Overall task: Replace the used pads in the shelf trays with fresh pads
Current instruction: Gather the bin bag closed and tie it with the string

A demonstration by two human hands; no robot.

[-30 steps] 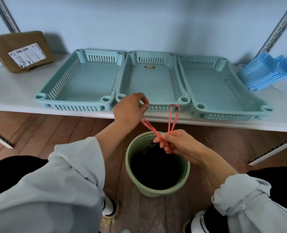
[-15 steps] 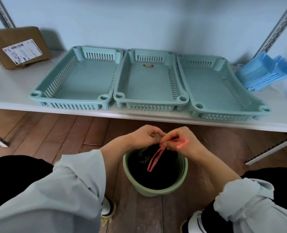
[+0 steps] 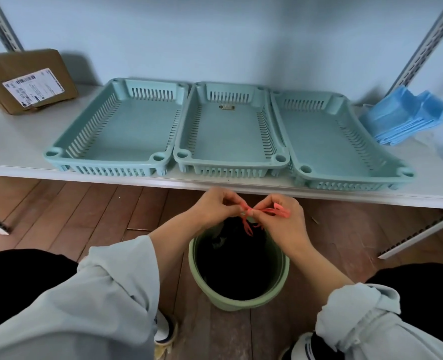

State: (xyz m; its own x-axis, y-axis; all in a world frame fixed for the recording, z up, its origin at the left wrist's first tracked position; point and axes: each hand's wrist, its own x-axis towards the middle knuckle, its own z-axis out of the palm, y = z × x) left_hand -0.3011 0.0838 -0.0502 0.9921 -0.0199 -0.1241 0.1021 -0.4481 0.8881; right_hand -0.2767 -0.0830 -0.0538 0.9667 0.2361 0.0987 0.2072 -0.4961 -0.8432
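Observation:
Three teal slotted trays stand side by side on the white shelf (image 3: 12, 141): a left tray (image 3: 116, 131), a middle tray (image 3: 228, 133) and a right tray (image 3: 327, 141). No pad is visible in any of them. A stack of folded blue pads (image 3: 405, 118) lies at the shelf's right end. Below the shelf, a green bin (image 3: 238, 302) holds a black bag (image 3: 236, 266). My left hand (image 3: 215, 206) and my right hand (image 3: 282, 216) meet above the bin, both pinching the bag's red drawstring (image 3: 264, 211).
A brown cardboard box (image 3: 28, 79) with a white label leans at the shelf's left end. Metal shelf uprights rise at the back left and back right. The floor is brown wood planks. My knees and shoes flank the bin.
My hands came together over the bin. The red drawstring loops, stretched upward a second ago, are now bunched tight between my fingertips.

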